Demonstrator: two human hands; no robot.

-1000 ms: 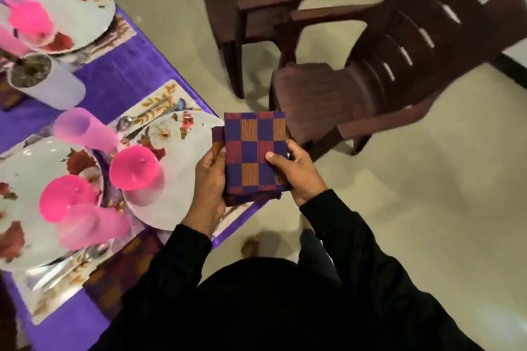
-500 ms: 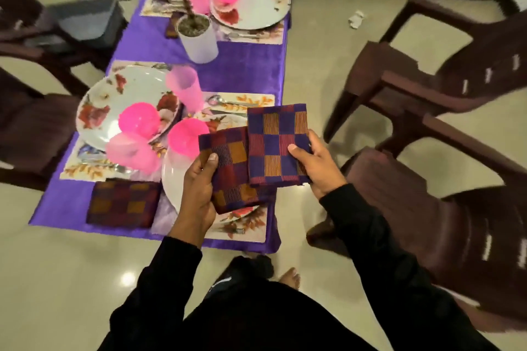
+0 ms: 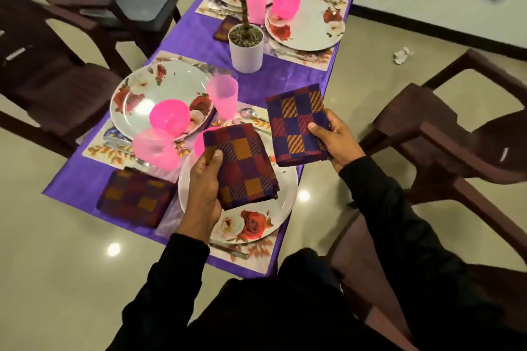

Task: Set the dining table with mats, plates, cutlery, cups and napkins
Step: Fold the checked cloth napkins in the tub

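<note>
Fingers (image 3: 315,129) of our right hand (image 3: 335,139) pinch one folded napkin (image 3: 296,122) above the counter (image 3: 196,40) edge; our left hand (image 3: 204,179) grips a second napkin (image 3: 242,165) over the plate (image 3: 282,196). We judge both cloths light, limp and non-fragile: support them flat, pinching a folded edge.

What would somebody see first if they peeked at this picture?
Probably the two checked napkins held up in the middle: the left hand grips a dark red napkin over the nearest plate, and the right hand grips a blue napkin over the table's edge. Next come the bright pink cups and bowls on the purple tablecloth, with a potted plant standing in the middle of the table.
</note>
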